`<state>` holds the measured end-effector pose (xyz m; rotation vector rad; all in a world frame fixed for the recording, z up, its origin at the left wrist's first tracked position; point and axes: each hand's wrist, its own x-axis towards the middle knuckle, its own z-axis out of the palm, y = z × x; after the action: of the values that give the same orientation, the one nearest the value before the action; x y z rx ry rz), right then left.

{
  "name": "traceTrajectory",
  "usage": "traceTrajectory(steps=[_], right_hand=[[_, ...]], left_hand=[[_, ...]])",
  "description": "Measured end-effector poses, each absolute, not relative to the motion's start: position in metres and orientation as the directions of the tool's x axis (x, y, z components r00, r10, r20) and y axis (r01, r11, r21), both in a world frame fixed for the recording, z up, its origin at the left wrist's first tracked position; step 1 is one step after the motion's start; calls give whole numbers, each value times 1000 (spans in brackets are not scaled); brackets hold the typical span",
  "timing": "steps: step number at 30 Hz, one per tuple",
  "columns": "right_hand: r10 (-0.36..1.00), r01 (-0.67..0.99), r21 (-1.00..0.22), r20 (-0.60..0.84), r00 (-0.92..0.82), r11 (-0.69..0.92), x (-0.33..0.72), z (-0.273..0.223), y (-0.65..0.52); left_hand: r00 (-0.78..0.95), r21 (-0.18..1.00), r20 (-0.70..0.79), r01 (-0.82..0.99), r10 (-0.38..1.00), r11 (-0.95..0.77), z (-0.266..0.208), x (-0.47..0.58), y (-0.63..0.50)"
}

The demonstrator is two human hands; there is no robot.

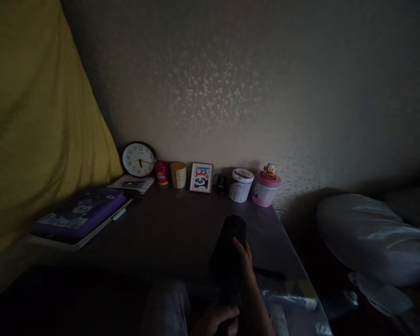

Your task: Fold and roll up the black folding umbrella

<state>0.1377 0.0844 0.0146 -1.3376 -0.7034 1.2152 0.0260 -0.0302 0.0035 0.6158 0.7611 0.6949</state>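
Note:
A black, elongated bundle that looks like a folded umbrella (pixel 228 254) stands tilted in front of me at the table's near edge. My right hand (pixel 245 259) is closed against its right side, the thumb lying across the dark fabric. Lower down, my left hand (pixel 219 319) wraps round the narrow end, which the dim light and my fingers mostly hide. On the table (pixel 168 233), just right of my right wrist, lies a thin dark strip (pixel 269 273) that I cannot make out well.
Along the wall stand a clock (pixel 139 159), a red tub (pixel 161 173), a yellow canister (pixel 178 175), a panda picture frame (pixel 201 178), a white tub (pixel 241 185) and a pink-lidded jar (pixel 264 191). A purple case (pixel 82 212) lies left, by a yellow curtain (pixel 38 116). Pale bags (pixel 374 238) sit right.

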Motion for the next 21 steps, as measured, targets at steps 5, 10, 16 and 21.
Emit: traceTrajectory(steps=[5,10,16,21], right_hand=[[943,-287,-945,-231,238,-159,131,16,79],[948,-195,-973,-172,266,-122,126,8,79],[949,-158,-985,-116,294,-72,125,3,79],[932,-127,-986,-149,330,-112,123,3,79]], left_hand=[[356,818,-478,-153,803,555,2,28,-31],[161,864,-503,100,849,493,-1,32,-26],[91,881,-391,323,916,345,-11,37,-23],[79,842,-393,431,916,324,-20,33,-24]])
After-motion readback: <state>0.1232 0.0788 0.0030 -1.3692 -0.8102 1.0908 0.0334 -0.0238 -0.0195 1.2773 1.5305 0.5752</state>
